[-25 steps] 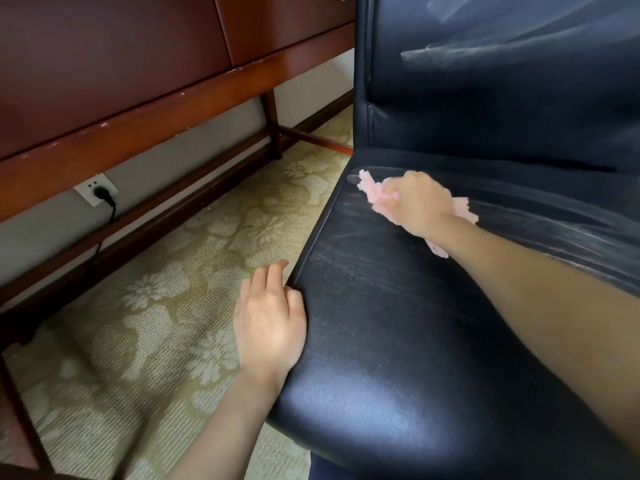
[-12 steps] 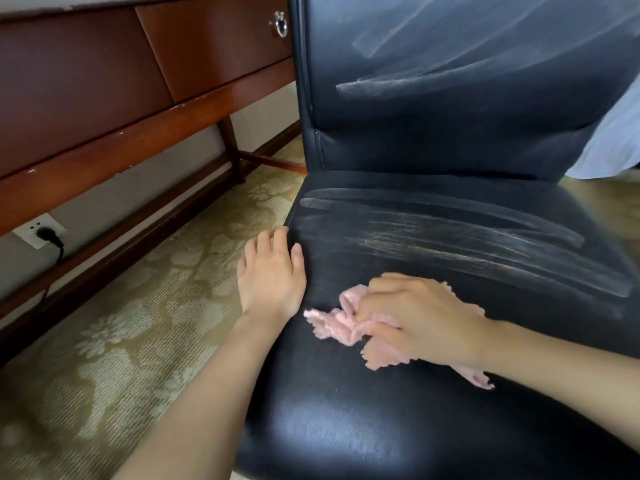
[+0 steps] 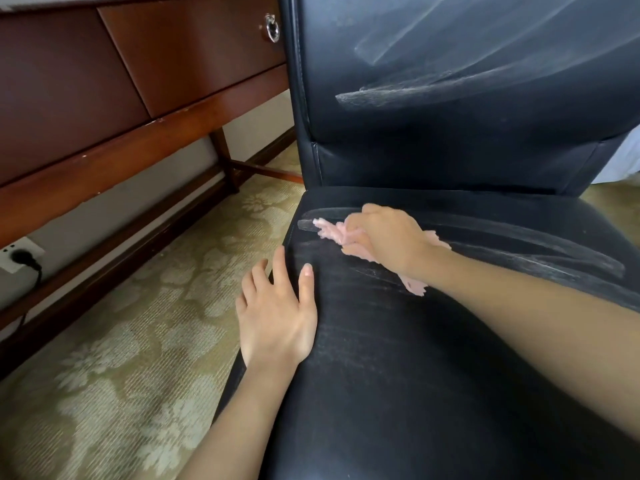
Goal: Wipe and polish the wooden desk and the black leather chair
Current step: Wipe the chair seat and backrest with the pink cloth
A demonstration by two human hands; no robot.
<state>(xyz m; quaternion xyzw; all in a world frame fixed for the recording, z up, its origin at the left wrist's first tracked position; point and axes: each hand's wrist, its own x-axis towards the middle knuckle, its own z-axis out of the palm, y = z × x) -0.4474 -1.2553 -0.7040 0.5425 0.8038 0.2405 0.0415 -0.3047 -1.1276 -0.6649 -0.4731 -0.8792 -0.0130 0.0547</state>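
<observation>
Reddish-brown wood filled the left side: the polished wooden desk [image 3: 145, 109] with its drawer front and silver ring pull [image 3: 272, 28], and under it a white wall socket with a black plug [image 3: 19, 254] above the floral beige carpet [image 3: 114, 341]. Moving right, the left hand [image 3: 277, 317] lay flat on the left edge of the black leather chair's seat [image 3: 415, 375], fingers spread apart and gripping nothing — apparently bracing the chair. Further right, the right hand [image 3: 388, 237] had its fingers closed on a crumpled pink cloth [image 3: 334, 230], pressed against the seat near its back-left corner, just in front of the backrest [image 3: 450, 143]. Pale, hazy streaks crossed the rear of the seat and the backrest, while the front of the seat looked darker and cleaner. Judging from that, the chair was partly wiped — the streaks had yet to be buffed out — and whether the desk was done could not be told.
</observation>
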